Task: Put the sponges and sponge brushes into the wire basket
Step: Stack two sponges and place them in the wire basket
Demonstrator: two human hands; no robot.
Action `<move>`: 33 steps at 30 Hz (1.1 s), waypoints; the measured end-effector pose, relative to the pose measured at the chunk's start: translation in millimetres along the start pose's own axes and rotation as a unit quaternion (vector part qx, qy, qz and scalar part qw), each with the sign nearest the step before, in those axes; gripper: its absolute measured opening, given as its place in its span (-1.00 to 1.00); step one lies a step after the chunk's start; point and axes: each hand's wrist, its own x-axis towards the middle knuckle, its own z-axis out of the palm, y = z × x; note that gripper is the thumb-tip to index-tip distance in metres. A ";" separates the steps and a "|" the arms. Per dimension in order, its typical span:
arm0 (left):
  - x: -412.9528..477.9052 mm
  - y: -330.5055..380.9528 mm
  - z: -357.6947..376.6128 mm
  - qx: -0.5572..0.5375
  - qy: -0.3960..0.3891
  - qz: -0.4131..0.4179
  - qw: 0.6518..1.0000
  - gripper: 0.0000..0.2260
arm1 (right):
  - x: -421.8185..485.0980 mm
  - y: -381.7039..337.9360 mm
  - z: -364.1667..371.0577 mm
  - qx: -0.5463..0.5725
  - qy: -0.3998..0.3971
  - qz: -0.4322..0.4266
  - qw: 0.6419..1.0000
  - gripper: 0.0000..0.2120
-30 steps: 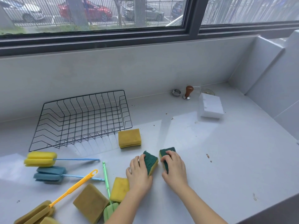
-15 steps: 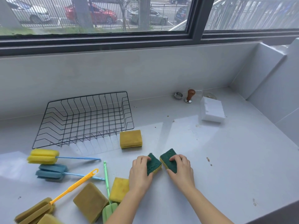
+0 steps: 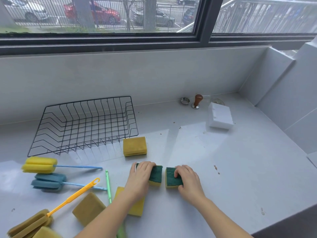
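My left hand (image 3: 139, 179) grips one green-topped yellow sponge (image 3: 156, 176) and my right hand (image 3: 187, 180) grips another (image 3: 171, 179); both lie flat on the counter, a small gap between them. The black wire basket (image 3: 85, 124) stands empty at the back left. A yellow sponge (image 3: 135, 146) lies just right of its front corner. Left of my hands lie a yellow sponge brush (image 3: 39, 164), a blue sponge brush (image 3: 48, 182), an orange-handled brush (image 3: 72, 198), a green-handled brush (image 3: 108, 186), a tan sponge (image 3: 88, 209) and a yellow sponge (image 3: 137, 206) partly under my left forearm.
A white sponge block (image 3: 220, 117), a wooden-knobbed tamper (image 3: 197, 101) and a small metal ring (image 3: 185, 100) sit at the back right. The counter meets a wall behind and on the right; its front edge (image 3: 283, 224) drops off at the lower right. Crumbs dot the surface.
Both green sponges, tilted up on edge a second ago, now lie flat with the green side up. My hands have shifted slightly apart.
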 end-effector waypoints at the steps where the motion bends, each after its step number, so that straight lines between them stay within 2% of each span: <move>1: 0.9 -2.8 -3.1 0.005 -0.009 -0.008 1.000 -0.39 | 0.9 -0.2 -1.3 -0.001 -0.006 -0.012 1.000 -0.55; 5: 0.5 -14.6 -15.4 0.017 -0.036 0.005 0.999 -0.44 | 2.2 -6.5 -2.8 -0.003 -0.019 -0.031 0.999 -0.55; 10: -8.6 -27.8 -32.9 0.016 0.006 0.019 1.000 -0.43 | 9.9 -26.3 -6.7 0.016 -0.017 -0.055 0.998 -0.56; 17: -21.5 -51.5 -66.9 -0.016 0.048 0.022 0.998 -0.47 | 31.9 -65.7 -22.5 0.029 -0.036 -0.152 0.987 -0.57; 27: -26.6 -120.2 -141.9 -0.005 0.110 -0.021 0.994 -0.48 | 96.6 -154.3 -46.8 0.014 -0.071 -0.274 0.959 -0.55; 33: -6.2 -174.9 -176.2 0.009 0.131 -0.062 0.989 -0.50 | 156.0 -207.2 -27.3 0.020 -0.061 -0.301 0.951 -0.55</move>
